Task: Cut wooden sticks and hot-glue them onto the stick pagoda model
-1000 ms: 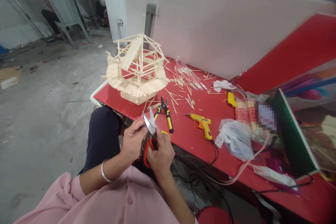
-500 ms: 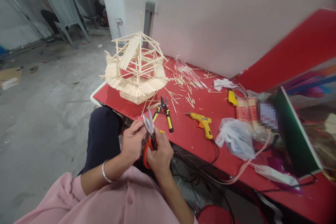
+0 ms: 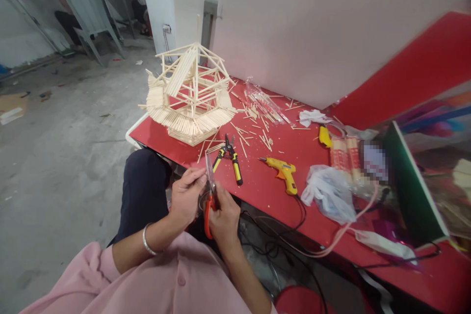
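Your right grip [image 3: 222, 208] wraps silver-bladed, orange-red-handled scissors [image 3: 212, 187], blades almost together, at the near edge of the red desk [image 3: 253, 176]. Your left grip [image 3: 188, 196] pinches just beside them; what it holds, I can't tell. Likely a snipping step: the next move calls for keeping your left grip clear.

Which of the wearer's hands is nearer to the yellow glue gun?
Right. The right hand, gripping the red-handled scissors, is to the left of the glue gun and closer to the wearer's body; the left hand is farther left, beyond the scissors.
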Action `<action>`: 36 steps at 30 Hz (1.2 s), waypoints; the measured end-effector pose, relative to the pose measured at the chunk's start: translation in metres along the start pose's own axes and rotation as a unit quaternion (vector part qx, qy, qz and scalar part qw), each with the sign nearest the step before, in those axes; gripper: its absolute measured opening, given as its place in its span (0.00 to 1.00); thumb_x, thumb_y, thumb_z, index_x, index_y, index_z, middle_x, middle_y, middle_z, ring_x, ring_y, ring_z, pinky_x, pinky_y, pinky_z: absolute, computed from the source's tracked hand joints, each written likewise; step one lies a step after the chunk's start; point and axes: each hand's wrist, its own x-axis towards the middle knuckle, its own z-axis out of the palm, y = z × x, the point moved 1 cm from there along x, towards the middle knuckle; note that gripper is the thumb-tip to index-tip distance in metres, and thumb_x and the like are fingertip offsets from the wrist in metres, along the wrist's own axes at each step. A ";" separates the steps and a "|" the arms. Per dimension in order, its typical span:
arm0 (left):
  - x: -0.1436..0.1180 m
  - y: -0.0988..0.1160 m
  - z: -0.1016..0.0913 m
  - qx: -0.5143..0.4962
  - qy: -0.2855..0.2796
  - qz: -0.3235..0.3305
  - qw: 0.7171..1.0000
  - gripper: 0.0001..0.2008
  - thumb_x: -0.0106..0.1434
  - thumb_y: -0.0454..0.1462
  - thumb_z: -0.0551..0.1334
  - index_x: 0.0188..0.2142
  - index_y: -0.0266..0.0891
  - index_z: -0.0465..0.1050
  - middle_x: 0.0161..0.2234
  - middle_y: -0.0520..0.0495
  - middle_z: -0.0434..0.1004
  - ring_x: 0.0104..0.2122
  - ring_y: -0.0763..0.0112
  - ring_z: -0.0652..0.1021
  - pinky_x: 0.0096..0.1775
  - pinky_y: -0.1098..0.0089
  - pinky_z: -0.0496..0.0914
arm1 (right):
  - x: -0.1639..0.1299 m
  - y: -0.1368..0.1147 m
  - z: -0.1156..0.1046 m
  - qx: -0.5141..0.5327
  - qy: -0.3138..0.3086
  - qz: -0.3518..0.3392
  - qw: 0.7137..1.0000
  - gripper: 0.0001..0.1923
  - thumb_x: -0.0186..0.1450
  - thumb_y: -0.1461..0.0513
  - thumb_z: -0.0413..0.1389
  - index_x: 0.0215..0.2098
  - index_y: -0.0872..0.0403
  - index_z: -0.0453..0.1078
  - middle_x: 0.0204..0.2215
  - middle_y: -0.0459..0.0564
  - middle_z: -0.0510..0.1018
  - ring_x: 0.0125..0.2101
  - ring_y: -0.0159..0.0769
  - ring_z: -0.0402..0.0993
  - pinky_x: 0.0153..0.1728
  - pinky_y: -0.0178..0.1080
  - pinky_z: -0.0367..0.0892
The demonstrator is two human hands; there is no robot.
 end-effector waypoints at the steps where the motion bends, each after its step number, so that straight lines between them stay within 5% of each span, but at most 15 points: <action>1: 0.001 0.001 0.001 -0.005 0.006 -0.012 1.000 0.10 0.49 0.39 0.73 0.32 0.38 0.82 0.28 0.51 0.70 0.22 0.82 0.68 0.24 0.78 0.63 | 0.003 0.002 -0.003 -0.025 -0.010 0.020 0.999 0.19 0.65 0.61 0.50 0.52 0.56 0.72 0.36 0.55 0.81 0.36 0.36 0.78 0.39 0.35 0.71; 4: 0.002 0.004 0.004 -0.014 0.018 -0.055 0.998 0.14 0.47 0.41 0.74 0.32 0.37 0.81 0.23 0.51 0.72 0.20 0.81 0.68 0.21 0.78 0.60 | 0.021 0.014 -0.022 -0.181 -0.043 0.143 0.972 0.23 0.66 0.51 0.51 0.52 0.55 0.73 0.33 0.56 0.81 0.33 0.40 0.78 0.36 0.37 0.69; 7: 0.003 0.005 0.009 -0.006 0.001 -0.113 0.994 0.16 0.46 0.44 0.75 0.30 0.35 0.78 0.21 0.51 0.72 0.17 0.82 0.66 0.17 0.80 0.54 | 0.044 0.030 -0.046 -0.312 -0.111 0.273 0.903 0.30 0.66 0.46 0.48 0.60 0.54 0.66 0.36 0.58 0.80 0.36 0.45 0.78 0.33 0.39 0.66; 11: 0.006 0.005 0.016 -0.027 -0.051 -0.182 0.982 0.17 0.45 0.45 0.75 0.26 0.34 0.74 0.18 0.54 0.69 0.15 0.85 0.62 0.16 0.81 0.48 | 0.059 0.052 -0.065 -0.363 -0.189 0.310 0.858 0.28 0.67 0.48 0.48 0.60 0.52 0.66 0.36 0.59 0.80 0.37 0.46 0.77 0.31 0.39 0.63; 16: 0.013 0.010 0.018 -0.053 -0.083 -0.229 0.968 0.19 0.41 0.39 0.77 0.32 0.34 0.77 0.20 0.53 0.71 0.19 0.82 0.68 0.19 0.81 0.57 | 0.052 0.051 -0.069 -0.322 -0.163 0.193 0.913 0.22 0.66 0.53 0.51 0.53 0.55 0.72 0.40 0.58 0.79 0.39 0.44 0.75 0.36 0.39 0.64; 20: 0.014 0.020 0.018 -0.036 -0.096 -0.226 0.969 0.19 0.41 0.41 0.77 0.30 0.34 0.77 0.18 0.53 0.71 0.17 0.82 0.67 0.18 0.80 0.58 | 0.062 0.018 -0.060 -0.026 -0.088 0.118 0.989 0.19 0.66 0.52 0.52 0.48 0.54 0.75 0.34 0.52 0.78 0.35 0.36 0.73 0.37 0.37 0.67; 23: 0.016 0.032 0.016 0.010 -0.136 -0.211 0.968 0.18 0.45 0.45 0.75 0.27 0.34 0.76 0.15 0.55 0.67 0.14 0.83 0.65 0.16 0.80 0.56 | 0.085 -0.007 -0.047 0.196 -0.099 0.106 0.970 0.14 0.66 0.53 0.55 0.35 0.53 0.78 0.27 0.46 0.76 0.29 0.32 0.71 0.33 0.34 0.67; 26: 0.022 0.045 0.008 0.066 -0.144 -0.178 0.971 0.17 0.51 0.47 0.71 0.24 0.34 0.74 0.14 0.55 0.66 0.13 0.84 0.63 0.15 0.81 0.53 | 0.110 -0.026 -0.037 0.268 -0.054 0.112 0.955 0.13 0.64 0.55 0.58 0.27 0.53 0.76 0.24 0.43 0.73 0.26 0.30 0.69 0.30 0.33 0.65; 32: 0.028 0.059 -0.006 0.126 -0.169 -0.131 0.969 0.15 0.54 0.46 0.70 0.27 0.34 0.76 0.20 0.52 0.73 0.13 0.84 0.66 0.14 0.81 0.55 | 0.129 -0.023 -0.041 0.234 -0.058 0.102 0.965 0.16 0.65 0.51 0.54 0.33 0.52 0.77 0.30 0.47 0.79 0.30 0.33 0.73 0.34 0.36 0.68; 35: 0.033 0.061 -0.003 0.112 -0.164 -0.117 0.973 0.15 0.54 0.45 0.70 0.26 0.34 0.75 0.19 0.52 0.72 0.13 0.84 0.66 0.14 0.81 0.54 | 0.119 0.023 -0.067 0.026 -0.022 0.176 0.984 0.21 0.69 0.52 0.44 0.47 0.52 0.75 0.42 0.53 0.80 0.41 0.39 0.75 0.44 0.41 0.68; 36: 0.036 0.061 -0.001 0.102 -0.158 -0.117 0.975 0.15 0.55 0.45 0.70 0.27 0.35 0.75 0.19 0.53 0.72 0.12 0.84 0.66 0.14 0.81 0.54 | 0.113 0.043 -0.078 -0.098 -0.004 0.229 0.969 0.22 0.68 0.54 0.44 0.51 0.53 0.72 0.45 0.56 0.78 0.46 0.42 0.74 0.48 0.43 0.65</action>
